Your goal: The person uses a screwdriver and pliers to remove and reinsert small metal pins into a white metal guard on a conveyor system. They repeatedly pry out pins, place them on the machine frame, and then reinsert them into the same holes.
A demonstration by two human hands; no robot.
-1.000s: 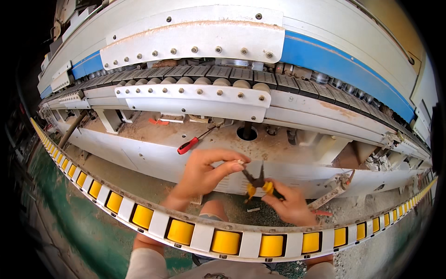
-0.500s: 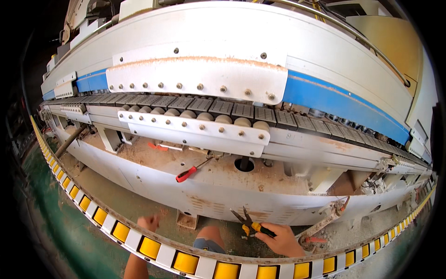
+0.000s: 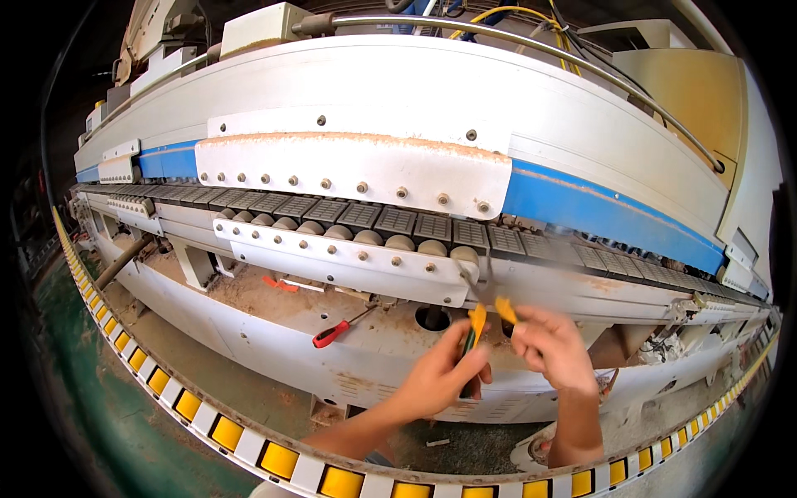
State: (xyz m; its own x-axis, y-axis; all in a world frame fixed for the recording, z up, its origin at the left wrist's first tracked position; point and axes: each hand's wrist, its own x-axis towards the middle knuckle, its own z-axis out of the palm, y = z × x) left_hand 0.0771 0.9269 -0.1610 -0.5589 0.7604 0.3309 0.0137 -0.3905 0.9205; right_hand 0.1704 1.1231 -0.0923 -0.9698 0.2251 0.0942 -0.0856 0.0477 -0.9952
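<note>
Where both hands meet | pliers point(image 3: 486, 311): yellow handles, tips blurred

Both hands are gripping yellow-handled pliers point(image 3: 488, 309) at the machine's roller rail point(image 3: 349, 253), the left hand point(image 3: 440, 378) low, the right hand point(image 3: 554, 347) beside it. A red screwdriver point(image 3: 340, 329) is lying on the dusty ledge point(image 3: 249, 290) to their left.
</note>
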